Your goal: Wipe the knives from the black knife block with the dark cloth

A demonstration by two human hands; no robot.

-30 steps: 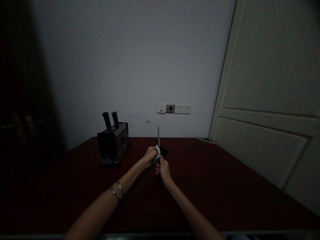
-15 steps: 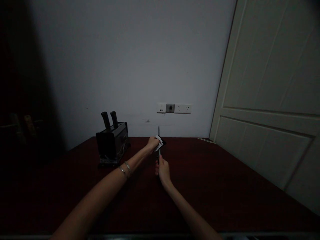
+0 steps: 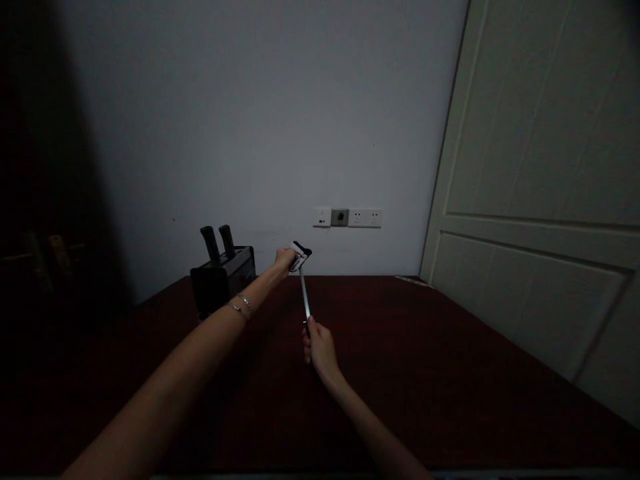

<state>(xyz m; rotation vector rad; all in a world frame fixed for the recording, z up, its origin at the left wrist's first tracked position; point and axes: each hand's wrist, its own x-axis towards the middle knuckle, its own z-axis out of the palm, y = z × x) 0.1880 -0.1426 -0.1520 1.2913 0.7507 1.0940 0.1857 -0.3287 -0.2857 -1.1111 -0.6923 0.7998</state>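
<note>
My right hand (image 3: 320, 350) is wrapped round the dark handle of a sharpening steel (image 3: 305, 293), a long thin metal rod with a small guard by my thumb. The rod points up and slightly left, away from me. My left hand (image 3: 285, 259) grips a black-and-white cloth (image 3: 301, 255) around the rod's far end, so its tip is hidden. The cloth's dark edge sticks out on the right. On the left stands a knife block (image 3: 220, 283) with two black handles rising from it, partly behind my left forearm.
A dark red table (image 3: 400, 373) stretches beneath my arms to the wall. Power sockets (image 3: 365, 218) and a grey switch (image 3: 340, 217) sit low on the wall. A white panelled door (image 3: 530, 293) borders the right side, and a thin flat strip (image 3: 414, 281) lies at the table's back right.
My left hand and the cloth have moved up and left along the rod toward its tip, baring more metal. The rod now leans left, and my right hand has shifted slightly left.
</note>
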